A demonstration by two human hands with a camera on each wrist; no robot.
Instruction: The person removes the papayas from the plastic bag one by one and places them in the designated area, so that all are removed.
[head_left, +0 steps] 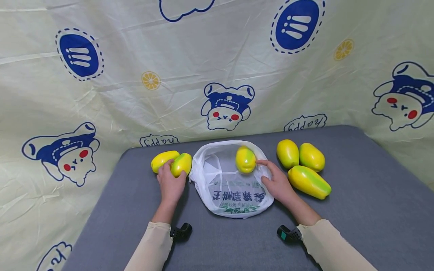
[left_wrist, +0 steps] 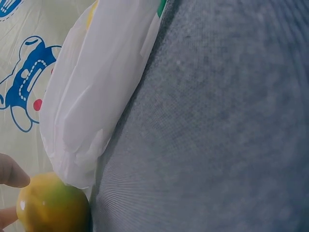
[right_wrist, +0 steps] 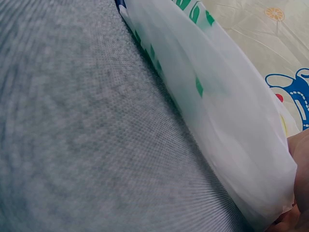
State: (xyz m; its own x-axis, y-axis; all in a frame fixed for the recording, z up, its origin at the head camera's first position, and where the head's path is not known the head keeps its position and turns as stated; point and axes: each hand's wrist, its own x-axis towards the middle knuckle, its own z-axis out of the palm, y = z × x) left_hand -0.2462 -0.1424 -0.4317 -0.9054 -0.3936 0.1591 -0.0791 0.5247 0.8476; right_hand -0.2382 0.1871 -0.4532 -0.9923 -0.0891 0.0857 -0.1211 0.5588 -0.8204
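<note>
A white plastic bag [head_left: 203, 195] with dark printing lies on the table, its mouth spread wide. Inside it, near the back right, is one yellow-green papaya [head_left: 245, 160]. My left hand [head_left: 171, 183] holds a papaya [head_left: 182, 164] just left of the bag, thumb on one side and fingers on the other; the left wrist view shows this papaya [left_wrist: 54, 205] beside the bag [left_wrist: 91, 111]. Another papaya [head_left: 162, 160] lies against it. My right hand [head_left: 278, 184] grips the bag's right rim, index finger reaching toward the papaya inside. The bag wall [right_wrist: 231, 140] partly hides its fingers in the right wrist view.
Three more papayas lie together right of the bag: one at the back [head_left: 288, 153], one beside it [head_left: 312, 157] and a longer one in front [head_left: 309, 182]. They rest on a grey cloth-covered table [head_left: 234, 244]. A printed curtain [head_left: 183, 109] hangs behind the table.
</note>
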